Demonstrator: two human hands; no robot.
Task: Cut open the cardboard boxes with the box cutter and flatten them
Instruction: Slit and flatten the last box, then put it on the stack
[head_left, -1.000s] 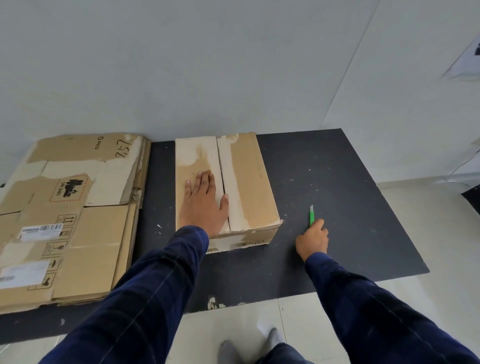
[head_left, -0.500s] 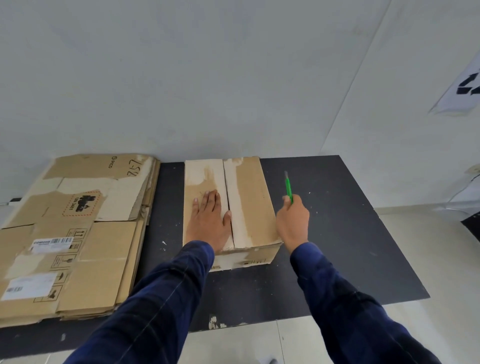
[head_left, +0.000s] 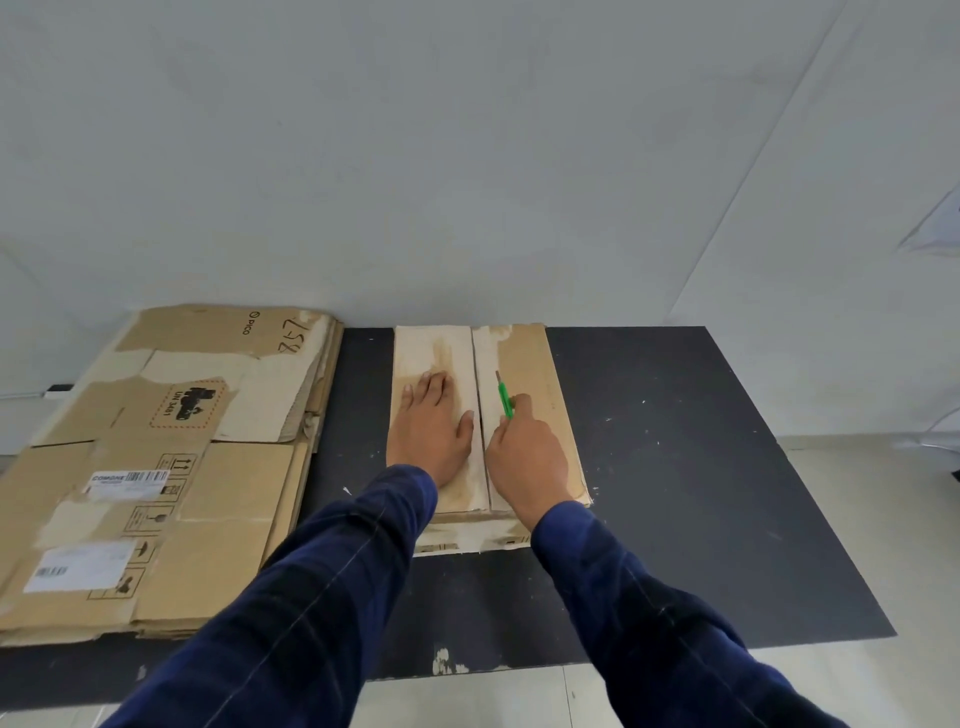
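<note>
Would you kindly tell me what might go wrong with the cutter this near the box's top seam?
The left hand lies flat on the left flap, its thumb right beside the seam; a slip of the box cutter in the right hand could nick it. The blade tip is over the right flap, off the seam, so it may score the cardboard box instead.

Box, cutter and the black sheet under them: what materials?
Box: brown cardboard, matte, likely corrugated; pale patches by the centre seam where the surface layer looks peeled. Box cutter: bright green handle, probably plastic; darker tip, probably a metal blade. Black sheet: matte, scuffed, white flecks; rubber, foam or board, cannot tell.
</note>
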